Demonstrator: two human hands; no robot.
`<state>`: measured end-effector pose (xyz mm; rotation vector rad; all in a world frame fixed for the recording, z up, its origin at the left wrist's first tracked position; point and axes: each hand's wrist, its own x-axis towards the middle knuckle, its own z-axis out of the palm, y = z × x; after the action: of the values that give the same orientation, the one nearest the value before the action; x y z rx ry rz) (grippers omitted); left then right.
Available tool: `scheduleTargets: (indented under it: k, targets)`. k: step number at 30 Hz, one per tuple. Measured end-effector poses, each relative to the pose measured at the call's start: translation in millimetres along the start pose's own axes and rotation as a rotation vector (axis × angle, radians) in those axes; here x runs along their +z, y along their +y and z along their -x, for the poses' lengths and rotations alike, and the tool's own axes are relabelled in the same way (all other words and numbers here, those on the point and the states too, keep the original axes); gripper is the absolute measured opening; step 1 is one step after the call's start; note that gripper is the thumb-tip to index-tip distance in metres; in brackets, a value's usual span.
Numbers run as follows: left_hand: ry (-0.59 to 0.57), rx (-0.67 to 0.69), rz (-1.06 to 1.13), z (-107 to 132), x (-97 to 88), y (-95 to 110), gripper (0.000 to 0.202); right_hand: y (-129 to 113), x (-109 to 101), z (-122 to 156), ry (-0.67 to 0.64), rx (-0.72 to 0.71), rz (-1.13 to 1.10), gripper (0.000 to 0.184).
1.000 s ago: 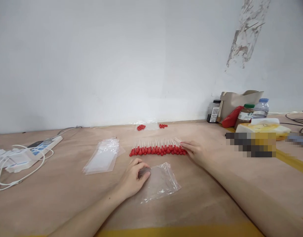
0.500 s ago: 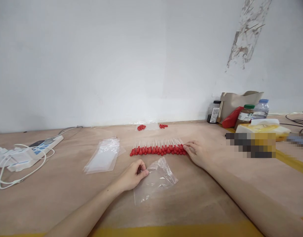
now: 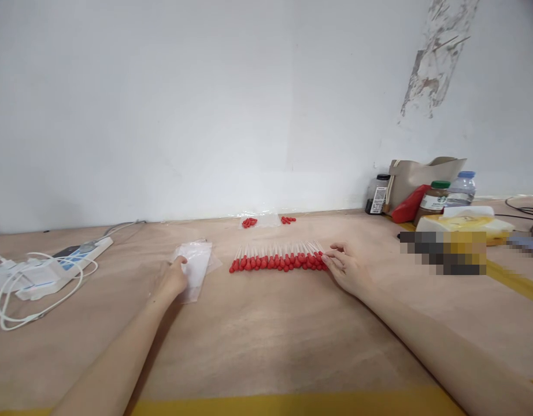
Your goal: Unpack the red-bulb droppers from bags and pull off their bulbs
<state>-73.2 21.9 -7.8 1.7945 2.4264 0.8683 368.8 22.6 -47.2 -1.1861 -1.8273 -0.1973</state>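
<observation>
The row of droppers (image 3: pixel 278 261) runs left to right, red bulbs toward the person. Its right end touches the fingertips of the right hand (image 3: pixel 347 267), whose grip is loosely open. The left hand (image 3: pixel 173 278) lies on the bags (image 3: pixel 197 264); its grip is hidden.

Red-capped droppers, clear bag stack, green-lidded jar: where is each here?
Red-capped droppers (image 3: pixel 277 264), head view, on the red bulbs mid-row.
Clear bag stack (image 3: pixel 199 260), head view, on the top bag's middle.
Green-lidded jar (image 3: pixel 436 201), head view, on its label.

left hand (image 3: pixel 173 277): bare, forearm unclothed to frame edge | right hand (image 3: pixel 347 268): bare, forearm unclothed, slender fingers
</observation>
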Motion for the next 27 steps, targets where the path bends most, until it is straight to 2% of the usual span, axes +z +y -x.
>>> scheduleTargets:
  k: [2,4,7,9,12,15,17,19,21,27]
  targets:
    - [0.029,-0.036,-0.092,5,-0.1,2,0.02,1,0,0,0.002,-0.003,0.0,0.03]
    - [0.105,0.024,-0.201,12,-2.3,10,0.023,0,-2,-1,0.005,-0.015,0.01,0.029]
    - [0.196,0.259,-0.354,25,-5.8,30,0.032,-7,-7,-1,-0.021,-0.088,0.018,0.026]
    - [0.169,0.403,-0.303,40,-4.9,48,0.031,-17,-11,0,-0.08,-0.16,-0.014,0.023]
    - [0.055,0.618,-0.059,69,1.1,74,0.032,-39,-14,5,-0.196,-0.22,-0.144,0.022]
    - [-0.289,0.897,0.08,93,6.4,90,0.039,-61,-15,11,-0.4,-0.25,-0.291,0.024]
    - [-0.507,1.004,0.081,100,7.5,94,0.042,-71,-15,13,-0.581,-0.317,-0.323,0.031]
    - [-0.611,1.032,0.067,100,7.5,95,0.044,-75,-16,12,-0.718,-0.368,-0.3,0.041]
    - [-0.618,1.015,0.087,98,7.8,94,0.044,-76,-16,10,-0.783,-0.384,-0.27,0.044]
    - [-0.523,0.932,0.211,99,13.5,89,0.037,-76,-10,1,-0.769,-0.399,-0.267,0.044]
